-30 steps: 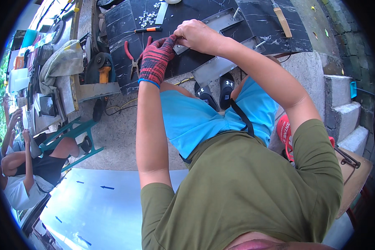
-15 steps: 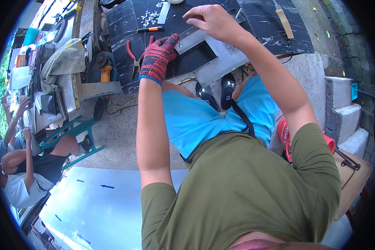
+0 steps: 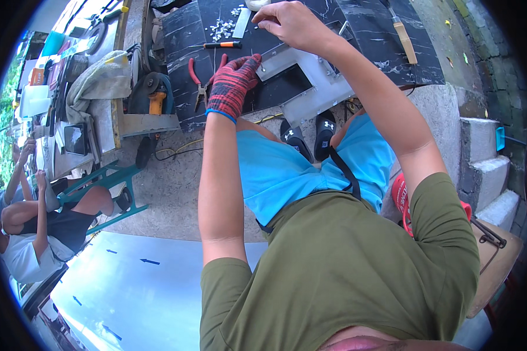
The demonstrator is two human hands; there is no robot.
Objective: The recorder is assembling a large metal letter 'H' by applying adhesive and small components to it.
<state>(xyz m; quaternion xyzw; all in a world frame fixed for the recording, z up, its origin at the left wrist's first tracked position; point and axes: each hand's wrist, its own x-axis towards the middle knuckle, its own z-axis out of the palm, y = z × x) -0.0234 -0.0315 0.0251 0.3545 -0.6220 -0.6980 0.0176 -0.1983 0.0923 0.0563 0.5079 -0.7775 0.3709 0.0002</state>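
My left hand (image 3: pixel 231 85), in a red-and-black knit glove with blue cuff, is closed at the fingertips on a small thin metal pin (image 3: pixel 263 65), too small to make out fully. It stays by the left end of a grey metal plate (image 3: pixel 325 96) with a rectangular cutout. Farther off, my bare right hand (image 3: pixel 293 24) hovers above the dark table, fingers bent and slightly apart, with nothing visible in them. It is nearest a white round item (image 3: pixel 256 4) and a pale strip (image 3: pixel 242 22). Red-handled pliers (image 3: pixel 194 73) lie just left of the glove.
Beyond the glove lie an orange-and-black screwdriver (image 3: pixel 222 45) and many small white pieces (image 3: pixel 221 28). A wooden-handled tool (image 3: pixel 404 42) is at the far right. An angle grinder (image 3: pixel 156 99) and a cloth (image 3: pixel 102 82) sit left. Another person (image 3: pixel 35 225) sits at far left.
The whole view has shifted slightly, moving the table and tools a little rightward. My right hand has moved a bit farther away and left over the table; my left hand keeps its grip.
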